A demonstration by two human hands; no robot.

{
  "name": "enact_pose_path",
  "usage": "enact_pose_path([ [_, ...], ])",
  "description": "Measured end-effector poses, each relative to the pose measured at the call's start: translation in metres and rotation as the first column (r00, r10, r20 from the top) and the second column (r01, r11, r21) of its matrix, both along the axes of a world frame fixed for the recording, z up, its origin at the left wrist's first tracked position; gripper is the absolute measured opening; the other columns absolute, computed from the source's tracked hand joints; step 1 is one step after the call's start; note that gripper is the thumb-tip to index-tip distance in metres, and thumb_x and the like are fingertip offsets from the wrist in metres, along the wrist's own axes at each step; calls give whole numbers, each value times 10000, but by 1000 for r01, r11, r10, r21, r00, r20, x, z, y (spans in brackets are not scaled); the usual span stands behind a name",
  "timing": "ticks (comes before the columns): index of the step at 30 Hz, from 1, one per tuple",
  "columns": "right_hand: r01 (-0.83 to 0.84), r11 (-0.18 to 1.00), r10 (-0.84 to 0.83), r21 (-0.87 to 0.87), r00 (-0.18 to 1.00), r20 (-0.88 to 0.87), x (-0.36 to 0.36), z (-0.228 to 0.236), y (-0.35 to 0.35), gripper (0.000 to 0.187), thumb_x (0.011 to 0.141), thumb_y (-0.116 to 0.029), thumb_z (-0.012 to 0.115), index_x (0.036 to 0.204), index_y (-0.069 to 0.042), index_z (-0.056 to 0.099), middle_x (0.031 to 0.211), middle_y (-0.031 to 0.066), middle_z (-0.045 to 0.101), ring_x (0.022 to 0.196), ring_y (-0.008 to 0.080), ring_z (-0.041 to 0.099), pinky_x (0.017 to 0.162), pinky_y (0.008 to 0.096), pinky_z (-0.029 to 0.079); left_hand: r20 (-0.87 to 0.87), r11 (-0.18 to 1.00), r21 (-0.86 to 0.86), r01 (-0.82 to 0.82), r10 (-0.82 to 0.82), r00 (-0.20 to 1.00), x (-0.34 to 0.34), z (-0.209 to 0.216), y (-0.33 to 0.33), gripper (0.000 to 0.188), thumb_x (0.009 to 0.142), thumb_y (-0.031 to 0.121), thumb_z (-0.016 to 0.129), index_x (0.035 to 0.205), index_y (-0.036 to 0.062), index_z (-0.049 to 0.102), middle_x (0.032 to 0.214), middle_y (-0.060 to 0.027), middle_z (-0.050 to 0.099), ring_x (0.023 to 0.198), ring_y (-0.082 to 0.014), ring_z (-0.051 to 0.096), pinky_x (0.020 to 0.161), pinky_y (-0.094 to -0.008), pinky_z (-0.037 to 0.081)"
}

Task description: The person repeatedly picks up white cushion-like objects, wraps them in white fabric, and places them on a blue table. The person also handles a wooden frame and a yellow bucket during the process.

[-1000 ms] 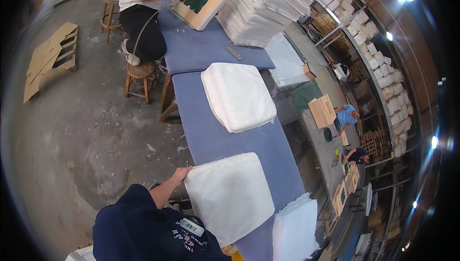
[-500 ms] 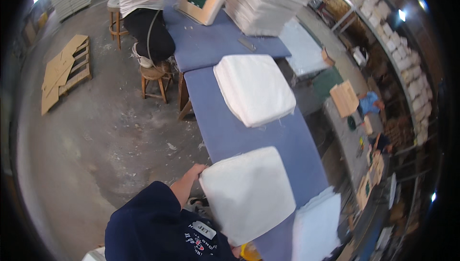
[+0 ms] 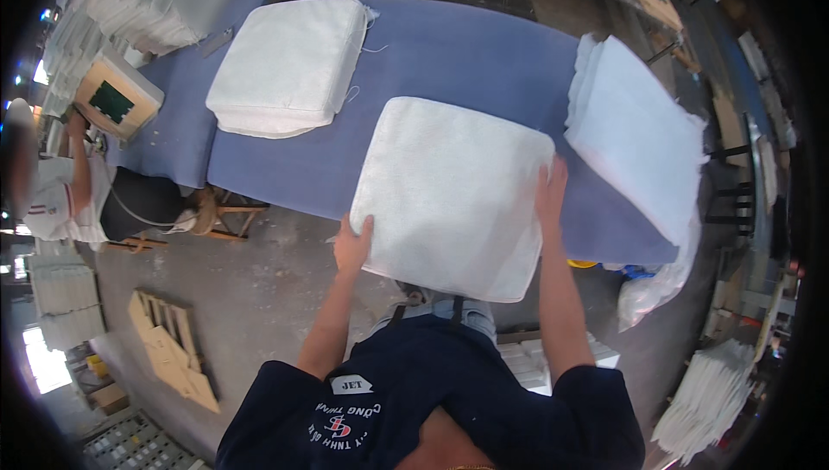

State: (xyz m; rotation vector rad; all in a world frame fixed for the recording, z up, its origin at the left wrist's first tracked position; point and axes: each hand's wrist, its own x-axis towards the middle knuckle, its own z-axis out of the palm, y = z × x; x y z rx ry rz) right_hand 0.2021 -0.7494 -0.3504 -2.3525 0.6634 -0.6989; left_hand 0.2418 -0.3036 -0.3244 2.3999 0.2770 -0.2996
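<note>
By the left hand [image 3: 352,246] at eight o'clock and the right hand [image 3: 550,189] at three, a square white pad [image 3: 453,198] is clamped over the near edge of the blue table [image 3: 484,47]. Layered cushions [image 3: 285,64] (threads trailing) are set at ten, white sheets [image 3: 639,133] toward two.

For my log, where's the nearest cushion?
Head view, centre: the cushion is between left hand and right hand, over the near edge of the blue table.

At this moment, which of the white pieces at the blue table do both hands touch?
The middle white piece: the left hand holds its left edge, the right hand its right edge. No hand touches the left piece or the right pile.
</note>
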Motion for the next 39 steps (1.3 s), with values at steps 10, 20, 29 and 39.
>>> enact_pose_path([
  [10, 134, 990, -140, -41, 960, -244, 60, -71, -37, 512, 1033, -393, 364, 1250, 25, 566, 1255, 225, 575, 1170, 370, 528, 1010, 424, 400, -211, 989, 139, -50, 79, 974, 9, 1, 22, 755, 851, 653, 532, 1307, 52, 533, 1042, -260, 672, 994, -424, 643, 899, -479, 502],
  [20, -106, 953, 155, 283, 975, -159, 36, -56, -61, 637, 985, -478, 401, 1399, 5, 424, 1395, 203, 482, 1256, 390, 474, 1056, 450, 367, -249, 982, -191, -13, -35, 968, 2, -46, 44, 994, 786, 809, 461, 1357, -4, 502, 1268, -259, 586, 1205, -392, 551, 1025, -439, 433],
  [29, 134, 618, 146, 774, 949, -280, -174, -19, 76, 697, 961, -531, 408, 1437, -22, 385, 1440, 173, 443, 1298, 371, 440, 1076, 471, 351, -339, 923, -379, -64, -74, 938, -142, -60, 53, 1062, 755, 878, 388, 1254, -35, 598, 1255, -292, 582, 1207, -418, 544, 1039, -459, 411],
  [39, 25, 436, 226, 900, 964, -136, -264, 21, 109, 711, 954, -545, 406, 1443, -30, 377, 1451, 164, 430, 1307, 366, 430, 1080, 477, 346, -344, 942, -331, 44, -164, 925, -194, 22, 79, 1078, 753, 878, 389, 1144, -95, 640, 1114, -296, 649, 1061, -430, 631, 932, -461, 491],
])
